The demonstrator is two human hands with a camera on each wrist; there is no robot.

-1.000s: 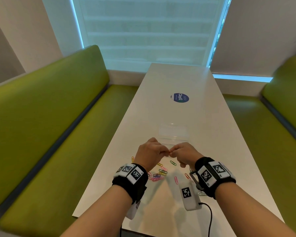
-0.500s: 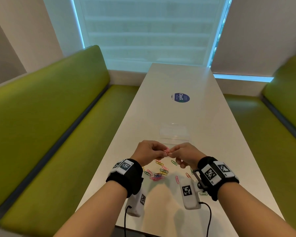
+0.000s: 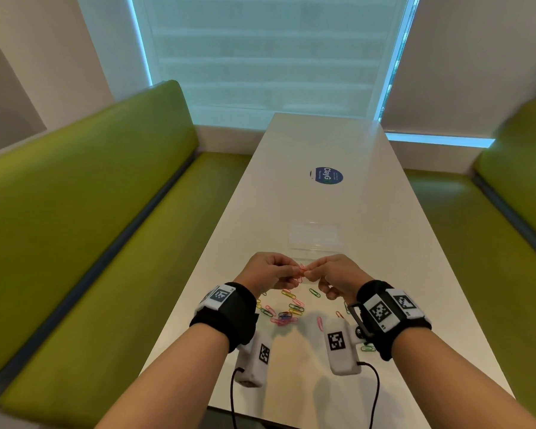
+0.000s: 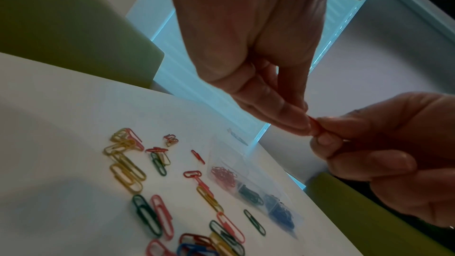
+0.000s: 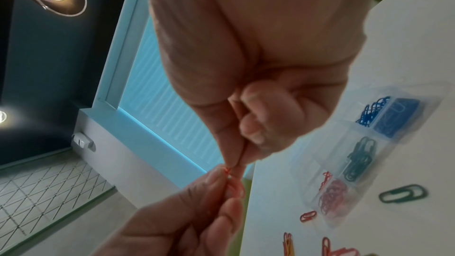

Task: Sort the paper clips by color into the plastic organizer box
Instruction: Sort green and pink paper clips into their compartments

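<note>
A: Both hands are meeting mid-frame above the white table (image 3: pixel 369 193). The left hand (image 3: pixel 268 274) and right hand (image 3: pixel 338 275) are each pinching the small red wire paper clips (image 3: pixel 302 269), which look linked.

B: The clear plastic organizer box (image 3: pixel 316 239) is sitting just beyond the fingertips, with red, green and blue already sorted.

A: Best bet: keeping one side steady, sliding the other off, not yanking.

B: Loose coloured clips (image 4: pixel 138 166) are waiting below.
</note>
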